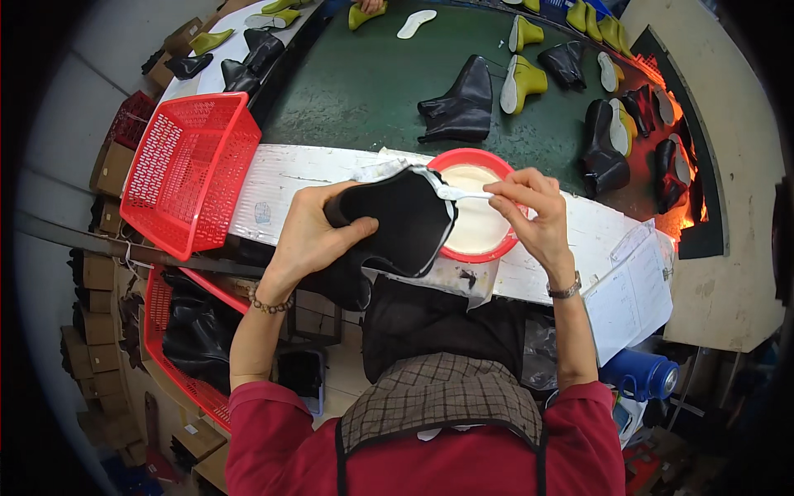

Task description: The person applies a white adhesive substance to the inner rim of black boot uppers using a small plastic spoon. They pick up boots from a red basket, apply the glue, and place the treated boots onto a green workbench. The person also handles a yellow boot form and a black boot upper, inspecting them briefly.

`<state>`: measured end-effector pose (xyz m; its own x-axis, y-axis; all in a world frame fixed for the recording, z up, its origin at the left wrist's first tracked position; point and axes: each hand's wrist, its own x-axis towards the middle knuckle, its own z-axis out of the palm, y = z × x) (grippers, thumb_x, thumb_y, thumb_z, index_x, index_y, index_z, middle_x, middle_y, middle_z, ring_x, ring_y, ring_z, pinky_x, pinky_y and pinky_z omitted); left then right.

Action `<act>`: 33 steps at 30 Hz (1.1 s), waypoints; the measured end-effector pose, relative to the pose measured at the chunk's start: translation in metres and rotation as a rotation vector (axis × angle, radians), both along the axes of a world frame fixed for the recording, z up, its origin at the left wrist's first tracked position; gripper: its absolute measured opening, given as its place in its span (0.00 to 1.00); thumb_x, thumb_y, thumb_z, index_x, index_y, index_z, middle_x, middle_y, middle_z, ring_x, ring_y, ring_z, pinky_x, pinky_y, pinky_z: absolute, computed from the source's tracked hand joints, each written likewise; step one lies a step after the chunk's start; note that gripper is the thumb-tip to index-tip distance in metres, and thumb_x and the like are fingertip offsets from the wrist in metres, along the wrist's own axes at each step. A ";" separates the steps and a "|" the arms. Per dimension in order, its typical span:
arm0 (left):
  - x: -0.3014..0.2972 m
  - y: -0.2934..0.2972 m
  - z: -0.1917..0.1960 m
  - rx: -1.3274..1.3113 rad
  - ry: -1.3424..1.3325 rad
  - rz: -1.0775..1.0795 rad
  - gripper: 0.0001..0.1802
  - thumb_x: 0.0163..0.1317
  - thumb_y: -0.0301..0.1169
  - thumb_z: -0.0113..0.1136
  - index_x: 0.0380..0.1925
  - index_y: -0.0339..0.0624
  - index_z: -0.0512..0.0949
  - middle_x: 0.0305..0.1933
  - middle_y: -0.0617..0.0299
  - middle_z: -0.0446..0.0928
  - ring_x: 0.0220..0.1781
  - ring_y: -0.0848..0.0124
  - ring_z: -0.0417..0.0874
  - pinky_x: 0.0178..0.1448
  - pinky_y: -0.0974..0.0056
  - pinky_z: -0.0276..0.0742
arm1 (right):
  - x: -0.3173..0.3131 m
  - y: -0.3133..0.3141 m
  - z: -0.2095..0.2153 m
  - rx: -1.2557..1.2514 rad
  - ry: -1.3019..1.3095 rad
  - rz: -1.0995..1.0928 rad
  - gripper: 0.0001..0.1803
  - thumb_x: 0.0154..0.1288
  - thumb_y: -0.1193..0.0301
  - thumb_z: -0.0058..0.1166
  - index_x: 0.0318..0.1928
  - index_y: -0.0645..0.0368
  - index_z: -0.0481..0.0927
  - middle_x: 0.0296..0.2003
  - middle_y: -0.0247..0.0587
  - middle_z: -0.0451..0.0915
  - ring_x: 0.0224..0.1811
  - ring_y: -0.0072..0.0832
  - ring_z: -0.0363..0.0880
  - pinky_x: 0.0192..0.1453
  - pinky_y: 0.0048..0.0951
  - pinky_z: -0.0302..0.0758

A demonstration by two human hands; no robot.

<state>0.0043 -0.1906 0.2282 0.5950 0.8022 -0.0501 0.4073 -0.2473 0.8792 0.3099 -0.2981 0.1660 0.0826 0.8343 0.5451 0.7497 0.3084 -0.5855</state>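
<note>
My left hand (314,231) grips a black boot upper (401,219), thumb on its dark lining and fingers behind it. The upper is tilted so its raw edge faces right, and a pale coating shows along part of that edge. Between the thumb and fingers of my right hand (536,207) is a small white-coated brush (461,193), its tip touching the edge of the upper. Under the brush stands a red bowl (470,156) of creamy white liquid (473,230), partly hidden by the upper and my right hand.
Beyond the white ledge (285,178), a green conveyor belt (347,103) carries black boots (463,103) and yellow-green shoe lasts (523,83). An orange-glowing opening (691,194) is at right. Red baskets (194,178) stand left. Papers (633,289) and a blue flask (641,374) sit right. Another person's hand (371,6) shows far off.
</note>
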 end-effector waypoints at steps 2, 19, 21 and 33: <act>-0.002 -0.002 -0.003 0.003 -0.071 0.090 0.17 0.56 0.21 0.71 0.47 0.28 0.84 0.39 0.61 0.88 0.40 0.77 0.85 0.48 0.69 0.81 | -0.007 -0.006 -0.003 0.007 0.017 -0.025 0.09 0.60 0.70 0.71 0.41 0.51 0.91 0.35 0.29 0.82 0.39 0.24 0.78 0.49 0.31 0.61; -0.012 0.026 -0.017 -0.060 -0.069 -0.091 0.28 0.56 0.26 0.75 0.58 0.29 0.80 0.51 0.56 0.85 0.53 0.72 0.83 0.62 0.63 0.77 | -0.004 0.030 0.002 0.022 0.180 0.029 0.08 0.63 0.69 0.68 0.42 0.52 0.91 0.34 0.33 0.82 0.37 0.31 0.81 0.43 0.35 0.73; -0.014 0.037 -0.035 0.105 -0.045 0.038 0.33 0.59 0.28 0.73 0.64 0.27 0.74 0.56 0.53 0.84 0.59 0.68 0.82 0.68 0.62 0.75 | 0.009 0.009 0.004 -0.169 0.002 -0.142 0.08 0.63 0.69 0.67 0.41 0.53 0.91 0.34 0.35 0.82 0.36 0.37 0.82 0.39 0.38 0.75; -0.049 0.006 -0.095 0.395 0.828 0.040 0.72 0.39 0.36 0.84 0.82 0.44 0.44 0.81 0.38 0.53 0.79 0.39 0.58 0.76 0.49 0.64 | 0.010 -0.059 -0.013 -0.410 -0.136 -0.417 0.07 0.63 0.68 0.67 0.38 0.56 0.90 0.30 0.38 0.81 0.33 0.37 0.83 0.37 0.37 0.77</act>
<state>-0.0452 -0.1848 0.1333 0.4629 0.8708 -0.1657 0.8841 -0.4401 0.1568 0.3202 -0.3575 0.1532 0.3998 0.8912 0.2143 0.8357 -0.2584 -0.4846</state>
